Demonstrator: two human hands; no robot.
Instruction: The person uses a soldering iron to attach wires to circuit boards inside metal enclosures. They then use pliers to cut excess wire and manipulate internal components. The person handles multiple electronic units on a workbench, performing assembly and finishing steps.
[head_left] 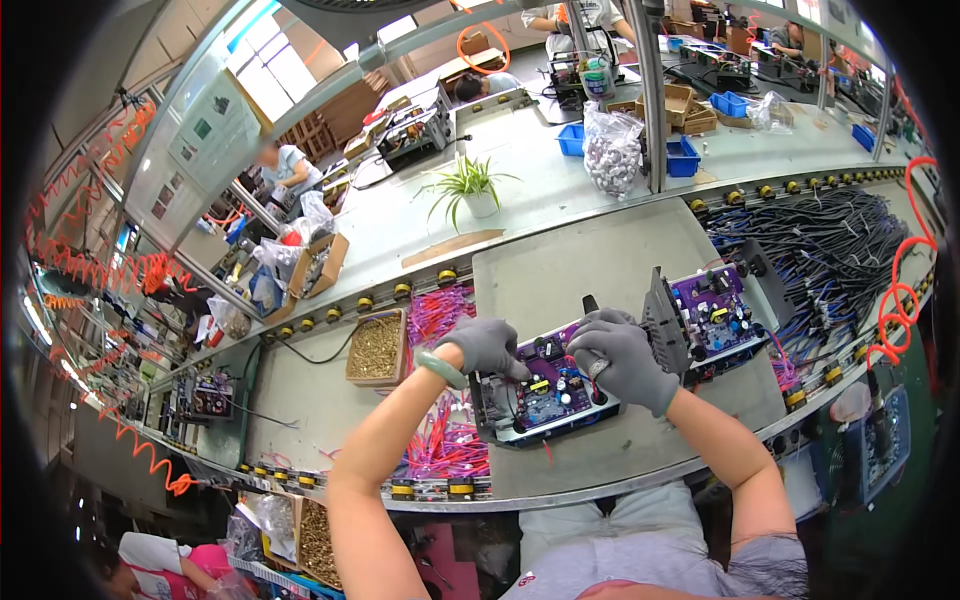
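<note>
Both my hands wear grey gloves and work over a purple circuit board [548, 392] that sits in a dark tray on the grey bench. My left hand [487, 346] rests its fingertips on the board's left part, a green bangle on its wrist. My right hand [622, 358] is closed around a dark tool handle [590, 303] that points down at the board's middle. A second purple circuit board [715, 310] with a black finned heat sink [663, 320] lies just right of my right hand.
Pink and red wires [445, 445] lie left of the board, beside a cardboard box of brass screws [376, 347]. A pile of black and blue cables [820, 245] fills the right. A potted plant [472, 190], a bag of parts [611, 150] and blue bins stand behind. Other people work farther off.
</note>
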